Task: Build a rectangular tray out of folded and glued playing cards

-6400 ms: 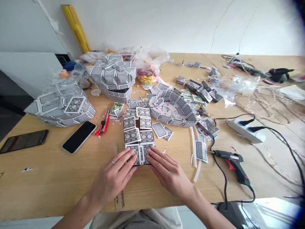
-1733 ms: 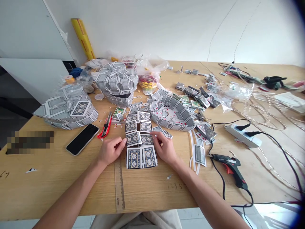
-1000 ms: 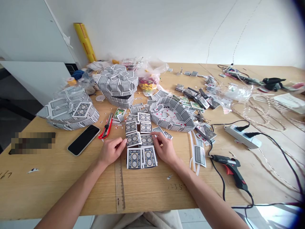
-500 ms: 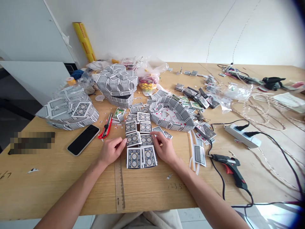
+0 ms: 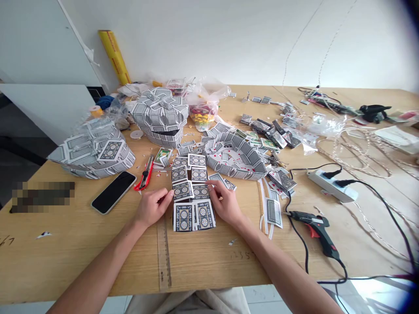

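Note:
A long piece built of playing cards [image 5: 184, 216], with blue-and-white patterned backs, lies in the middle of the table. At its left edge my left hand [image 5: 153, 207] is closed, its thumb against the cards. Opposite, my right hand [image 5: 225, 201] has curled fingers, the index fingertip on the right edge. Between them, the two hands hold the piece from its sides. Gaps show between its card rows, and its underside is hidden. Loose cards [image 5: 225, 181] lie beside my right hand. Behind it stands an open, low-walled card tray [image 5: 234, 168] with cards inside.
A clear ruler [image 5: 164, 261], red utility knife [image 5: 144, 174] and phone [image 5: 114, 192] lie to the left. Two card-built boxes [image 5: 93, 150] [image 5: 160, 113] stand farther back. Rightward are a glue gun [image 5: 316, 229], its black cord, a power strip [image 5: 334, 186] and loose card strips [image 5: 274, 213].
The view has shifted very slightly. Both hands keep their places at the sides of the card piece; nothing else has visibly moved.

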Demonstrator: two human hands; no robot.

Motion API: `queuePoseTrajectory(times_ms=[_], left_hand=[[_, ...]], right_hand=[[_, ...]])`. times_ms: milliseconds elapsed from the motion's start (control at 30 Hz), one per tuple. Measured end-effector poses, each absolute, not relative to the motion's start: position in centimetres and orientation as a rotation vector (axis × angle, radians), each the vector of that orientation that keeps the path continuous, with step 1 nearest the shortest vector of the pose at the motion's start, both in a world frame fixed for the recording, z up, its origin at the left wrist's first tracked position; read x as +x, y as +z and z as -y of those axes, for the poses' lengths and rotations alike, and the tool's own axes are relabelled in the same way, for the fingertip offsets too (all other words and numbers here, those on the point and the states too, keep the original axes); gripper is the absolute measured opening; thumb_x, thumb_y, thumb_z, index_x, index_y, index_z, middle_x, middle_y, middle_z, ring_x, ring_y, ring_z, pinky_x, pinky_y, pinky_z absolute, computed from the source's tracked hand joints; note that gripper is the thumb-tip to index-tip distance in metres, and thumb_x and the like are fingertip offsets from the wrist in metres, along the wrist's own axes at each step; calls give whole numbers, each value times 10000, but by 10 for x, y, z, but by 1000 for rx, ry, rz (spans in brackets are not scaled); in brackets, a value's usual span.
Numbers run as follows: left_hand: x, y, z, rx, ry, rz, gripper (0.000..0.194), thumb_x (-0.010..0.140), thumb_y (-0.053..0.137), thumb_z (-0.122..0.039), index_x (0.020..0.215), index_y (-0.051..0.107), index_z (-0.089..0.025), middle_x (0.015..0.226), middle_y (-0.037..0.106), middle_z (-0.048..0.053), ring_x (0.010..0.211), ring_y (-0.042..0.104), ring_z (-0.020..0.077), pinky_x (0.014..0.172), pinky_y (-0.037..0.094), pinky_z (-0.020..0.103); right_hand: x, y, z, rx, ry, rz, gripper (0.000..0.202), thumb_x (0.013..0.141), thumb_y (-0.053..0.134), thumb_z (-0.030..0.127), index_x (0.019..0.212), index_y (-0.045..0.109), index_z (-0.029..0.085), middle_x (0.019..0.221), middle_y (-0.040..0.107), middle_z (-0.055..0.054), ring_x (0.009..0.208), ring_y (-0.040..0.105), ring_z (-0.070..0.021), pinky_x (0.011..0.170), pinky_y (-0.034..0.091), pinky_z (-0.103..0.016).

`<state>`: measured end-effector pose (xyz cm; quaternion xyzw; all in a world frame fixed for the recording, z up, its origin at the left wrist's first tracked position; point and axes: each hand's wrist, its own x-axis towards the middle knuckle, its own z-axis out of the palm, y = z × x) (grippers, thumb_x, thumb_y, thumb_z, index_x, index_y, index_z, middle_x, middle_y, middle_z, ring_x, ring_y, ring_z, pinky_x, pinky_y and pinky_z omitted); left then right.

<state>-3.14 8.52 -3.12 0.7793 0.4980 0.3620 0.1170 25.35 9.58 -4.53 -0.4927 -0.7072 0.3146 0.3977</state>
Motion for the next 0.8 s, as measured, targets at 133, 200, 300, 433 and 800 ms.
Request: queuePoseTrajectory(times_ms=[133, 200, 300, 433, 800], left_hand=[[-31, -31, -85, 2278, 1065, -1455, 480, 1044, 582, -318, 615, 397, -209, 524, 385, -67, 477, 384, 90, 534, 277, 267], [-31, -31, -85, 2269, 1055, -1459, 479, 1043, 580, -320, 614, 397, -210, 524, 387, -65, 477, 385, 92, 531, 278, 267], [-31, -31, -85, 2265, 1049, -1461, 480, 1044, 578, -325, 614, 398, -211, 522, 388, -65, 478, 389, 93, 532, 283, 267], [-31, -32, -85, 2275, 1064, -1461, 484, 1048, 578, -327, 618, 391, -208, 527, 385, -67, 479, 390, 89, 537, 284, 266], [-31, -31, -86, 2257, 1035, -1480, 493, 1050, 560, -359, 608, 399, -207, 518, 390, -62, 484, 384, 93, 537, 283, 271]], right_hand=[[254, -46, -96, -1245, 787, 1798, 320, 1118, 477, 405, 1251, 682, 199, 617, 509, 61, 532, 465, -144, 576, 384, -266], [254, -46, -96, -1247, 783, 1798, 325, 1119, 473, 410, 1248, 686, 202, 616, 512, 58, 534, 468, -146, 575, 385, -268], [254, -46, -96, -1249, 781, 1796, 330, 1117, 472, 416, 1241, 686, 197, 608, 504, 60, 533, 470, -147, 574, 388, -267], [254, -47, -96, -1261, 790, 1792, 326, 1117, 475, 413, 1241, 685, 197, 611, 511, 60, 527, 473, -145, 573, 386, -267], [254, -46, -96, -1248, 782, 1795, 324, 1119, 470, 416, 1230, 690, 206, 614, 503, 59, 525, 458, -145, 572, 385, -270]])
